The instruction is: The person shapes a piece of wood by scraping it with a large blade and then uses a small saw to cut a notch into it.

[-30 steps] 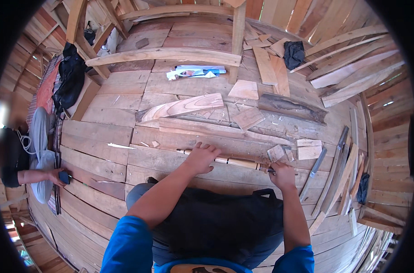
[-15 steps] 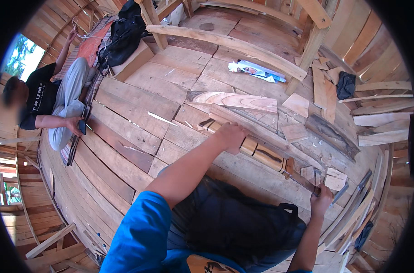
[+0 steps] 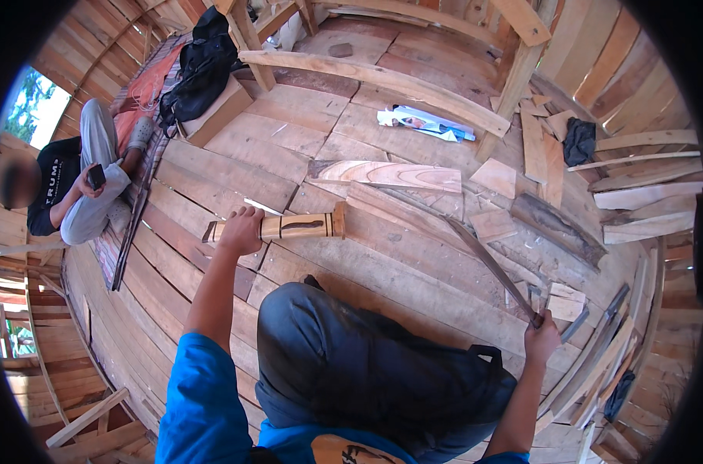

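My left hand [image 3: 241, 230] is wrapped round a pale wooden sheath [image 3: 305, 226] with dark bands and inlaid dark marks, held level above the floor with its wider mouth end to the right. At the lower right, my right hand [image 3: 542, 337] is closed on a machete [image 3: 490, 267]. Its long, dark bare blade points up and left, apart from the sheath, and its handle is hidden in my fist. Beneath the blade lie a long plank [image 3: 398, 220] and small wood offcuts [image 3: 492, 226].
On the left another person [image 3: 65, 178] sits on a mat, holding a dark phone [image 3: 95, 177]. A black bag [image 3: 199, 73] and a cardboard box [image 3: 216, 116] stand behind. Ahead is a wooden beam frame [image 3: 374, 75]. Boards [image 3: 653, 197] and a curved bark slab [image 3: 556, 228] lie right.
The machete blade has come out of the sheath. My left hand has moved left with the sheath. The other person has raised the phone and drawn in the other arm.
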Demonstrator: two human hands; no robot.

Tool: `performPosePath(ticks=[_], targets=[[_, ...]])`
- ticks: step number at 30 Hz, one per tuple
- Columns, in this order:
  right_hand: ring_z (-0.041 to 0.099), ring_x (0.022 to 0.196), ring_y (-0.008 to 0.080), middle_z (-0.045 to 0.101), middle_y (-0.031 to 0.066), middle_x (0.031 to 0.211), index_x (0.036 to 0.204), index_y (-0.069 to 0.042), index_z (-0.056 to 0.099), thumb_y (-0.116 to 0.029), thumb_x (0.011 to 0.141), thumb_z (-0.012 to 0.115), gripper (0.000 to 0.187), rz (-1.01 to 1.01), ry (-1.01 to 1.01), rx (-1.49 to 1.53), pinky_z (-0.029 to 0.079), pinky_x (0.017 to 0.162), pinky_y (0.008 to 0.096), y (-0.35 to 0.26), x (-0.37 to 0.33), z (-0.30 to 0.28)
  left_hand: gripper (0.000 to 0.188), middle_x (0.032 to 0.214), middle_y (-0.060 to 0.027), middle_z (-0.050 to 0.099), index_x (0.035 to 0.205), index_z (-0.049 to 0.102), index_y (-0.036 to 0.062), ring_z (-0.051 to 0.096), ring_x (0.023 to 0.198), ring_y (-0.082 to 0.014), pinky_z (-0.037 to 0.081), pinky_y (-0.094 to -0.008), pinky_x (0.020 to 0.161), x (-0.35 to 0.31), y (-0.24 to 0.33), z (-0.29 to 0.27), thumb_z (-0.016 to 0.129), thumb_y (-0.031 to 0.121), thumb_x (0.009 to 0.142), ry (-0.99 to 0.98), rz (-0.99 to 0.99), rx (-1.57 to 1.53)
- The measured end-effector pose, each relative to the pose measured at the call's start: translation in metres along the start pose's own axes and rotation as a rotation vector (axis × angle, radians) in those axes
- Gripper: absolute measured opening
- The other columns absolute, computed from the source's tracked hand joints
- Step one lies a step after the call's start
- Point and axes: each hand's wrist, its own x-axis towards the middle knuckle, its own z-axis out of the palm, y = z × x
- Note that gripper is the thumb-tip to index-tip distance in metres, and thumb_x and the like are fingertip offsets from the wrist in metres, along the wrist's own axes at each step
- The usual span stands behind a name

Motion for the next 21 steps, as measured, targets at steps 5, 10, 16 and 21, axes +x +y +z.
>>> performPosePath(ticks=[5,10,16,21], targets=[[0.066,0.072,0.0377,0.067,0.012,0.074,0.093,-0.012,0.06,-0.014,0.079,0.071,0.018,0.042,-0.004,0.039,0.05,0.063,0.0489,-0.004,0.003,0.004,0.049,0.107,-0.0127,0.057,0.114,0.053,0.0085,0.054,0.109,-0.0329,0.042,-0.046,0.092,-0.033,-0.005,0.039,0.071,0.017,0.069,-0.046,-0.044,0.009],[0.066,0.071,0.0377,0.067,0.0118,0.073,0.093,-0.011,0.059,-0.015,0.081,0.071,0.017,0.061,0.022,0.059,0.05,0.061,0.0483,-0.005,0.002,0.005,0.057,0.116,-0.0129,0.056,0.119,0.051,0.0092,0.051,0.117,-0.0312,0.038,-0.0507,0.097,-0.028,0.004,0.057,0.074,0.017,0.068,-0.152,-0.114,0.116],[0.067,0.072,0.0376,0.068,0.0121,0.075,0.093,-0.011,0.059,-0.016,0.082,0.071,0.016,0.055,0.019,0.079,0.05,0.062,0.0482,-0.006,0.003,0.004,0.072,0.125,-0.0126,0.055,0.127,0.049,0.0127,0.047,0.125,-0.0293,0.033,-0.0561,0.106,-0.016,0.013,0.06,0.08,0.023,0.063,-0.143,-0.113,0.208],[0.067,0.073,0.0378,0.068,0.0125,0.077,0.093,-0.011,0.06,-0.016,0.081,0.071,0.017,0.094,-0.007,0.065,0.051,0.063,0.0489,0.0,0.003,0.008,0.071,0.129,-0.014,0.053,0.132,0.047,0.0135,0.048,0.126,-0.0312,0.034,-0.0554,0.105,0.006,0.059,0.013,0.077,0.027,0.069,-0.154,-0.171,0.032]])
